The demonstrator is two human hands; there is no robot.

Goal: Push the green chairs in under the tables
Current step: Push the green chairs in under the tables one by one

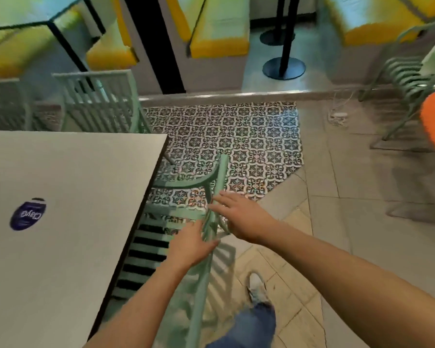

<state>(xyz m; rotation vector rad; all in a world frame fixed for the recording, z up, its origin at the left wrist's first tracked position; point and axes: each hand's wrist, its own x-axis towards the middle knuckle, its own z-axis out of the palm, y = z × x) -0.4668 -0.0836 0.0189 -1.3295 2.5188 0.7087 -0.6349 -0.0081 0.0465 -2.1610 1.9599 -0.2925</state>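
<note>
Chair placement is being decided by one relation: the green chair (186, 222) is standing just right of the white table (68, 222), its slatted seat already partly hidden under the table's right edge, so the push is judged to run leftward from the hands. The backrest's top rail is being seen running from near to far, roughly parallel to that table edge.

Both hands are being held at the backrest's far end. The left hand (190, 243) is being laid against the rail with its fingers extended, not clearly wrapped round it. The right hand (239, 218) is being held open with fingers spread, its fingertips at the rail; through the blur, firm contact cannot be told. The left hand is lying nearer the table.

The floor is being shown as patterned tile at the far side and plain pale tile nearby. Another green chair (103, 101) is standing beyond the table, and a third (402, 79) at the far right, well apart. Yellow benches (219, 28) are lining the far wall.
</note>
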